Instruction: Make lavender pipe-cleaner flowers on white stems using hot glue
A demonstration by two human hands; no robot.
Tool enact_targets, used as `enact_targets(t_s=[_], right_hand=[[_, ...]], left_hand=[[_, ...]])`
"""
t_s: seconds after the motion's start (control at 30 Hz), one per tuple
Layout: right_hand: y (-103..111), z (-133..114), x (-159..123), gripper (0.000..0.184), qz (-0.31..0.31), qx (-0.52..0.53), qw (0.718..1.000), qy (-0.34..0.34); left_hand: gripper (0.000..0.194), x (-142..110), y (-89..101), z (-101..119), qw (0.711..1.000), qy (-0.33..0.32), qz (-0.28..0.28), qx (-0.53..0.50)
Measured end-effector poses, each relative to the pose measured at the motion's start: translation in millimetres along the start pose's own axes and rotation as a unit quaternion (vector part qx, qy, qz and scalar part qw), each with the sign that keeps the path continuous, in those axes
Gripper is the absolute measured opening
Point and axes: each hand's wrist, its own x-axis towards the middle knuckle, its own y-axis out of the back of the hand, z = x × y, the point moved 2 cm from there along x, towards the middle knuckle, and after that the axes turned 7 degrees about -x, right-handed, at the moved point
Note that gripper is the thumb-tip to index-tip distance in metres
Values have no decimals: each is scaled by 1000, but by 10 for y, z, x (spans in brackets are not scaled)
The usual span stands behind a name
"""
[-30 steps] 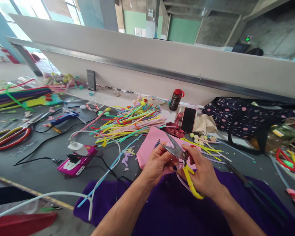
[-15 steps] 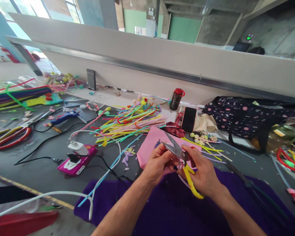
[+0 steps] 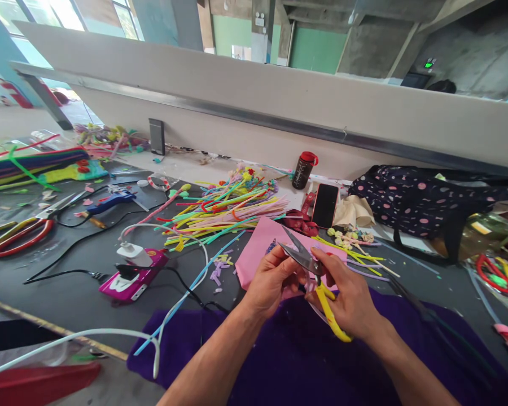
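Note:
In front of me, my right hand point(image 3: 347, 290) is closed around a pair of scissors point(image 3: 308, 260) with yellow handles. Their blades are spread and point up and to the left, over the fingers of the other hand. My left hand point(image 3: 267, 283) is closed too, its fingertips pinching a lilac pipe cleaner point(image 3: 309, 282) that is mostly hidden by the fingers and blades. Beneath both hands lie a pink sheet point(image 3: 252, 256) and a dark purple cloth point(image 3: 279, 361). Short cut lilac and yellow pieces point(image 3: 218, 270) lie left of the sheet.
Bundled colourful pipe cleaners point(image 3: 232, 214) lie behind the sheet. A magenta power strip point(image 3: 135, 279) with cables sits left, near red-handled scissors point(image 3: 23, 237) and a blue glue gun point(image 3: 110, 203). Behind stand a dark bottle point(image 3: 303, 172), a phone point(image 3: 325, 206) and a patterned bag point(image 3: 410, 200).
Almost nothing differs. Both hands keep their places, and the scissors have shifted only very slightly, with the blades still spread.

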Motion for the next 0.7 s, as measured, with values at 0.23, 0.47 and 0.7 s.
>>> enact_targets(t_s=[0.23,0.47,0.7], right_hand=[[-17,16,-19,65,-7,12,1000,4],[-20,21,-14,62,1,9,1000,16],[12,-12,6,62,-12,-10,1000,6]], left_hand=[[21,2,-16,6,1000,10,10,2],[22,1,-2,3,1000,10,10,2],[29,5,-19,32,1000,19,16,5]])
